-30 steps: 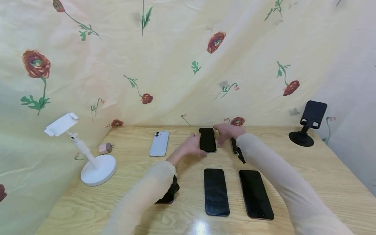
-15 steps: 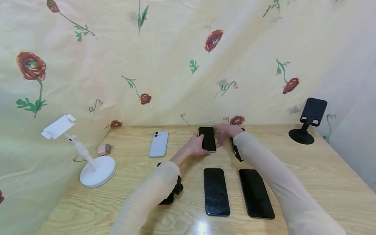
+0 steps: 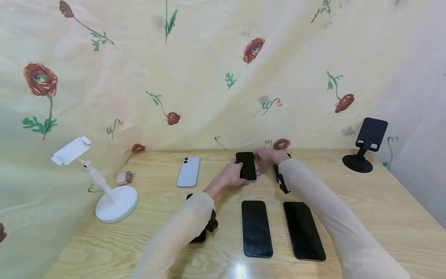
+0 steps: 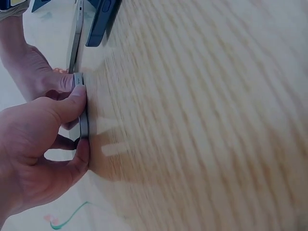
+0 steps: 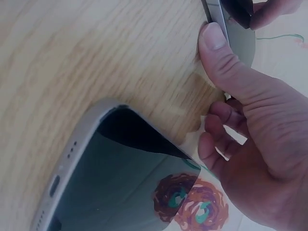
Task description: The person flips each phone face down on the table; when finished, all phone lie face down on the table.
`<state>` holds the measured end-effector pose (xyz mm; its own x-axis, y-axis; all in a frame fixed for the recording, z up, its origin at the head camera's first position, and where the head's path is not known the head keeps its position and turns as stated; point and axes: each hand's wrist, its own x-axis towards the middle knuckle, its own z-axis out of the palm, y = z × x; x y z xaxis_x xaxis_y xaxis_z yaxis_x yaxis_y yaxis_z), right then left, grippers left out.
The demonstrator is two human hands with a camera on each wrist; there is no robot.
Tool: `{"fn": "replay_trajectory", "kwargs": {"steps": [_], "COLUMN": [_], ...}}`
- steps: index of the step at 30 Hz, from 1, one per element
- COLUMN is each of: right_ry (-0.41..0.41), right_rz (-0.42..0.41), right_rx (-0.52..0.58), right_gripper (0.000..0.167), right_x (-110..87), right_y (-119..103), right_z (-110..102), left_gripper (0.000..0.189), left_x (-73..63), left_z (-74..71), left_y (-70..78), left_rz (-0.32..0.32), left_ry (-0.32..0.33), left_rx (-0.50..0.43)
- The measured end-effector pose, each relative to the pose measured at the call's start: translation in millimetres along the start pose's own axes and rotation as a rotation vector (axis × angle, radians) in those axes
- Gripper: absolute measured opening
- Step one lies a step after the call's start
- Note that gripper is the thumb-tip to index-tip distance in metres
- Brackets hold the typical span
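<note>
A black-screened smartphone (image 3: 247, 166) lies face up near the back of the wooden table, between both hands. My left hand (image 3: 230, 174) holds it at its near left corner; in the left wrist view the thumb and a finger of that hand (image 4: 29, 139) pinch the phone's edge (image 4: 84, 122). From the other side my right hand (image 3: 267, 158) grips the far right part. In the right wrist view its thumb (image 5: 215, 41) presses the phone's side, while the other fingers are curled. Part of another phone (image 3: 277, 174) shows beneath the right wrist.
A pale phone (image 3: 189, 171) lies back up to the left. Two black phones (image 3: 257, 228) lie in front, and one (image 3: 198, 237) is partly under the left forearm. Also here are a white stand (image 3: 116, 205), a pink charger plug (image 3: 124, 178) and a black stand (image 3: 357, 162).
My left hand has moved slightly right, from beside the phone onto its near left corner. The right hand has stayed at the phone's right side. The other phones have not moved.
</note>
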<state>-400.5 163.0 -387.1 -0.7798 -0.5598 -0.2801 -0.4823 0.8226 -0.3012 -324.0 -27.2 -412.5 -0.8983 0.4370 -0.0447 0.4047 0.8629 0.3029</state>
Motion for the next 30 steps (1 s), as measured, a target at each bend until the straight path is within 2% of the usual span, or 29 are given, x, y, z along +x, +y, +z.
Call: {"fn": "replay_trajectory", "kwargs": {"steps": [6, 13, 20, 30], "right_ry": [0.036, 0.055, 0.083, 0.134], "right_rz": [0.003, -0.003, -0.012, -0.105], "right_rx": [0.031, 0.050, 0.067, 0.104], "right_gripper": [0.086, 0.073, 0.060, 0.086], "right_x": [1.0, 3.3, 0.8, -2.2], "right_y": [7.8, 10.0, 10.2, 14.0], "right_z": [10.1, 20.9, 19.6, 3.7], "left_gripper": [0.071, 0.068, 0.070, 0.077], "left_x": [-2.2, -7.8, -9.1, -3.9], "left_z": [7.3, 13.8, 11.4, -1.3], "left_y": [-0.4, -3.7, -2.6, -3.9], "left_rz": [0.016, 0.029, 0.031, 0.075], "left_ry": [0.008, 0.016, 0.017, 0.006], "left_rx": [-0.001, -0.023, -0.024, -0.003]}}
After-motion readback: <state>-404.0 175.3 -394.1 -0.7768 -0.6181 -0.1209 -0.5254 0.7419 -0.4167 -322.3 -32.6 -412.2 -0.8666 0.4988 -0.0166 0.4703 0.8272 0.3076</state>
